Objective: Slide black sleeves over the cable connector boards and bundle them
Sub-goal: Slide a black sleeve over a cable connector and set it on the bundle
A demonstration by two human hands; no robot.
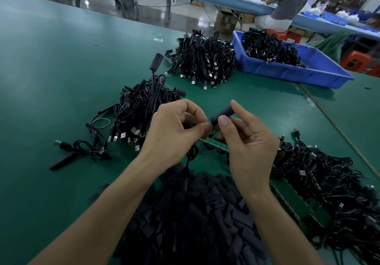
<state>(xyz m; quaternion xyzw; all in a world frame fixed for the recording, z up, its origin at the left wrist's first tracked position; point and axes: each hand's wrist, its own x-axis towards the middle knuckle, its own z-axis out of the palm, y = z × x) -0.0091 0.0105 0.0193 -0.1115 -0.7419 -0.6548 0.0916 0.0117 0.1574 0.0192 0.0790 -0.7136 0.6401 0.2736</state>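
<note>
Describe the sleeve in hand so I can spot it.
On the green table, look above the sleeve heap near the front edge. The right hand pinches one sleeve there, the only one held in fingers.

Black sleeve (pixel 222 115) — tilted, above sleeve pile (pixel 197 219)

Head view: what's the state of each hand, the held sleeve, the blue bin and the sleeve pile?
Left hand, pinches the end of the thin black cable, which hangs below it.
Right hand, pinches the black tubular sleeve, tilted, off the table.
Blue plastic bin, open-topped, partly filled with black cables.
Pile of loose black sleeves, heaped on the green table.
</note>
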